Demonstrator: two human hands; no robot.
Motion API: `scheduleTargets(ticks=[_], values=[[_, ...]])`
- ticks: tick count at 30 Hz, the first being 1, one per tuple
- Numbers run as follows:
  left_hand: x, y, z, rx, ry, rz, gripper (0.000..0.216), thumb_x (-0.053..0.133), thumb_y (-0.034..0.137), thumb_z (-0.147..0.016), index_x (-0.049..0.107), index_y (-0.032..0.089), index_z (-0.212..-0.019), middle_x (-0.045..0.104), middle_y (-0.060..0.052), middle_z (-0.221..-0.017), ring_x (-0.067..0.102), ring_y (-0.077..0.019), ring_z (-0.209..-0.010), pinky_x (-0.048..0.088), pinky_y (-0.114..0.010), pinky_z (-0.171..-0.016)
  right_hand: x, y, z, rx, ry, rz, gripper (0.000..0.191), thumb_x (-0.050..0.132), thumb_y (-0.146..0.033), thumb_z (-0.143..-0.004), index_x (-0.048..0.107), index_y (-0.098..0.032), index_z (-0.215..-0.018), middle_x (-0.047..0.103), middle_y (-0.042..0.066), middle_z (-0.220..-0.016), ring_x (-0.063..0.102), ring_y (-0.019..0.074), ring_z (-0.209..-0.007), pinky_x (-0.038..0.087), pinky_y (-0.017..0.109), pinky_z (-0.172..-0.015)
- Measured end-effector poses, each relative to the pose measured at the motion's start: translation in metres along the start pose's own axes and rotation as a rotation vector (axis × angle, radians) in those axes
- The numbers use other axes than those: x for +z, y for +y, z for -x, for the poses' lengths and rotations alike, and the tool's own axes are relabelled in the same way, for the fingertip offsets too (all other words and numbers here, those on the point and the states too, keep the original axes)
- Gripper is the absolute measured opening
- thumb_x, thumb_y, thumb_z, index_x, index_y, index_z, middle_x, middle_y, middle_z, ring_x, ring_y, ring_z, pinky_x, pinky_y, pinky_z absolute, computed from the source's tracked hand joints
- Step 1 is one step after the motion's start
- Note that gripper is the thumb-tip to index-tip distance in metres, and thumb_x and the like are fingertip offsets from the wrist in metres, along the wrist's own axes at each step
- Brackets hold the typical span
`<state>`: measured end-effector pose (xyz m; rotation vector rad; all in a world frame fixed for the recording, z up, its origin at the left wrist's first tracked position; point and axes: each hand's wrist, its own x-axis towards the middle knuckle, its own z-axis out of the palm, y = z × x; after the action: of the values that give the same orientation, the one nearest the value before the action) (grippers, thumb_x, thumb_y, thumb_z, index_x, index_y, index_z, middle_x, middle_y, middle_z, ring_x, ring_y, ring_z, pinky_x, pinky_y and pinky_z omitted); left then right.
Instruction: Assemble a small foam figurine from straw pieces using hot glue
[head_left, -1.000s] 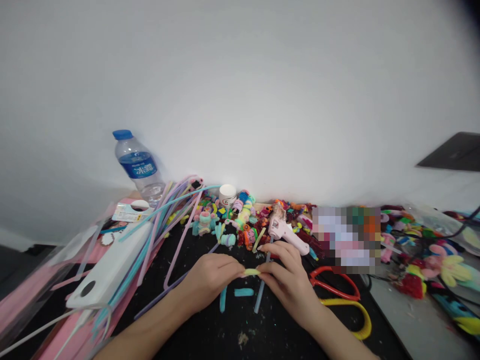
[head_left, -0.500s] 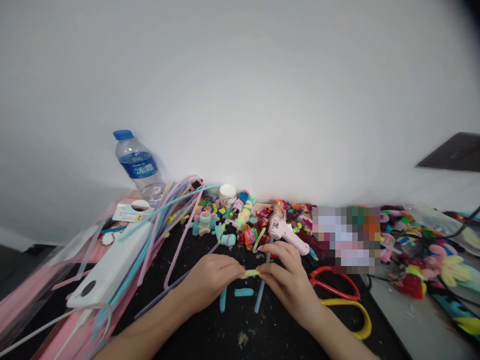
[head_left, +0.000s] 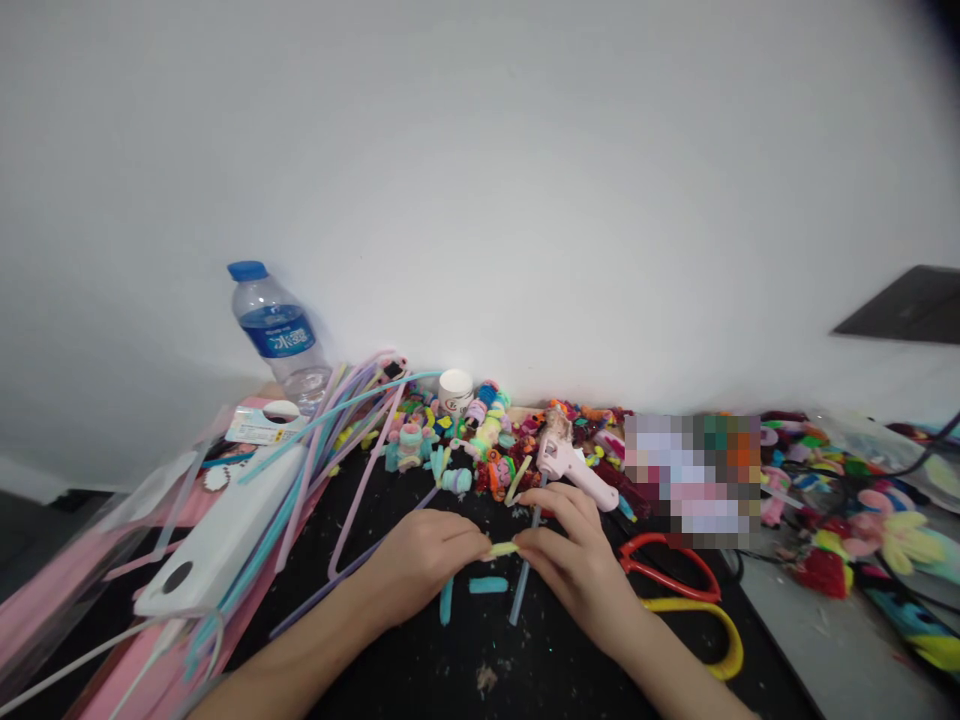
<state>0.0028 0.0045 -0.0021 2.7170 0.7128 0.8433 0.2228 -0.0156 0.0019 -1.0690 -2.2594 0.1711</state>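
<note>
Both my hands meet over the black table top (head_left: 420, 670), pinching a short yellow fuzzy pipe-cleaner piece (head_left: 502, 549) between them. My left hand (head_left: 424, 560) grips its left end with closed fingertips. My right hand (head_left: 577, 560) pinches the right end, its other fingers curled. Just below the hands lie two short turquoise fuzzy pieces (head_left: 487, 585) and a pale blue stick (head_left: 520, 592). A pink glue gun (head_left: 574, 462) lies right behind my right hand.
A water bottle (head_left: 276, 335) stands at the back left by the white wall. Long pastel pipe cleaners (head_left: 337, 430) fan over a white board (head_left: 217, 540). Small colourful craft figures (head_left: 480, 440) crowd the back. Red and yellow scissors (head_left: 675, 585) lie to the right, more fuzzy toys (head_left: 870, 530) beyond.
</note>
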Motion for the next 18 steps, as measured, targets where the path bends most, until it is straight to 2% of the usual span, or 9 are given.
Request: scheduleTargets(ticks=[18], values=[[-0.0016,0.0022,-0.0013,-0.019,-0.034,-0.005,0.030,0.036,0.020,-0.095,0.063,0.013,-0.085,0.067,-0.004,-0.074,0.062,-0.0140,-0.065,0.047,-0.023,-0.058,0.0004,0.0012,-0.0009,-0.009,0.001,0.008,0.012,0.055,-0.016,-0.085,0.064,-0.023,-0.087,0.057,0.007,-0.113,0.046,0.0250,-0.111,0.042,0.043,-0.089]])
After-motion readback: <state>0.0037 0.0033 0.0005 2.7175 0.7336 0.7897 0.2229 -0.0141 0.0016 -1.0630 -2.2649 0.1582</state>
